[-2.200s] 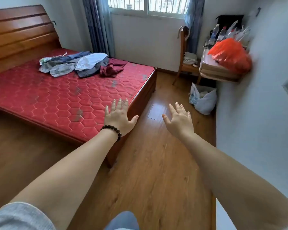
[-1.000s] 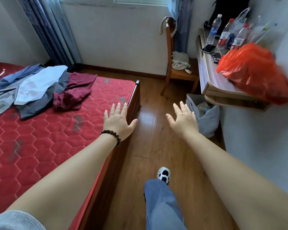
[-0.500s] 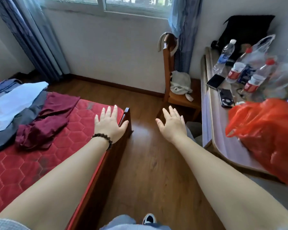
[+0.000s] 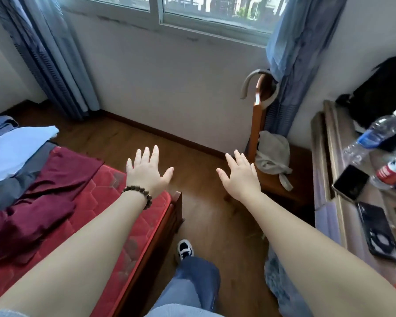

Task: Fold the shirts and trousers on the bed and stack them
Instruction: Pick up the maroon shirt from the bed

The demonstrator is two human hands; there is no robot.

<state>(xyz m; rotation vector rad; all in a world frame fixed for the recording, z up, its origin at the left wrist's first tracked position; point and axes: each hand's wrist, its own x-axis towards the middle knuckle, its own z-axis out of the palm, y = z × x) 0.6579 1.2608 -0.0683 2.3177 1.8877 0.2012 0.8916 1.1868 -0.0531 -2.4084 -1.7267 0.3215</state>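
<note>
Both arms are reaching forward with fingers spread apart and holding nothing. The left hand point(image 4: 148, 171), wearing a bead bracelet point(image 4: 139, 195), is hovering over the far right corner of the bed point(image 4: 133, 227); the right hand point(image 4: 239, 177) is hanging over bare wooden floor point(image 4: 206, 216). The clothes are lying unfolded at the left: a maroon garment point(image 4: 39, 202) nearest the corner, a grey one point(image 4: 12, 186) and a pale blue one point(image 4: 14, 149) beyond. A floor strip is running between the bed edge and the desk point(image 4: 329, 179) at right, with a chair point(image 4: 274, 170) at its far end.
</note>
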